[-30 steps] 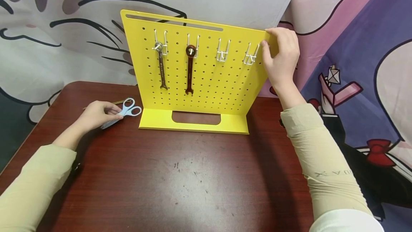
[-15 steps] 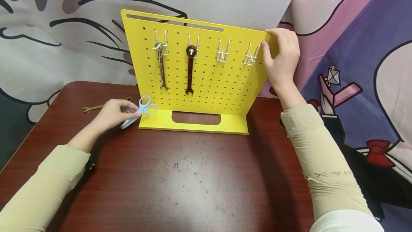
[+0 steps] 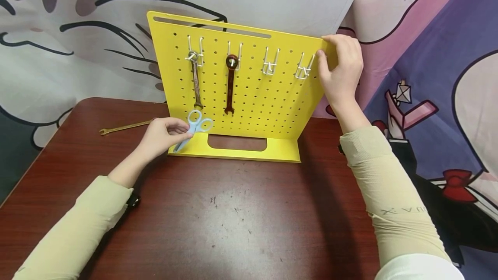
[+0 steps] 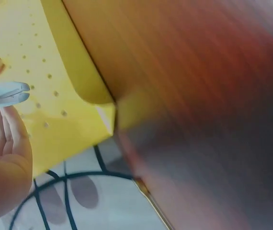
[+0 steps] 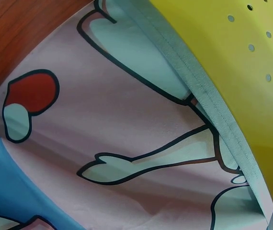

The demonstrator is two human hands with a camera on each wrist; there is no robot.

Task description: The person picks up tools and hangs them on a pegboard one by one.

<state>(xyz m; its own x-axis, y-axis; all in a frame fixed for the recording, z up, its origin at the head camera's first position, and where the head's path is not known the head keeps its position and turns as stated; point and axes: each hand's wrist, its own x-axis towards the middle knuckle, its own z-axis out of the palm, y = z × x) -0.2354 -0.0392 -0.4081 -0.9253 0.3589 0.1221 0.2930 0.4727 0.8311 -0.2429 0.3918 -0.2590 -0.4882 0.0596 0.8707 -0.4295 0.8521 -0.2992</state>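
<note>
My left hand (image 3: 165,135) pinches light blue scissors (image 3: 196,125) by the middle, handle loops up and blades down to the left. They hang in front of the lower left of a yellow pegboard (image 3: 249,98). In the left wrist view the blade end of the scissors (image 4: 9,93) juts past the fingers. At the board's upper right edge, my right hand (image 3: 342,68) grips with the thumb in front and fingers over the edge. A silver wrench (image 3: 196,83) and a dark reddish wrench (image 3: 230,87) hang from white hooks on the board.
Two white hooks, a middle one (image 3: 270,62) and a right one (image 3: 303,67), carry nothing. A gold wrench (image 3: 124,128) lies on the brown table (image 3: 233,211) behind my left hand. Printed cartoon cloth (image 3: 97,55) stands behind the table.
My left hand has carried the scissors rightward, from beside the board to in front of its lower left. The gold wrench has come into fuller view. My right hand stays put.
</note>
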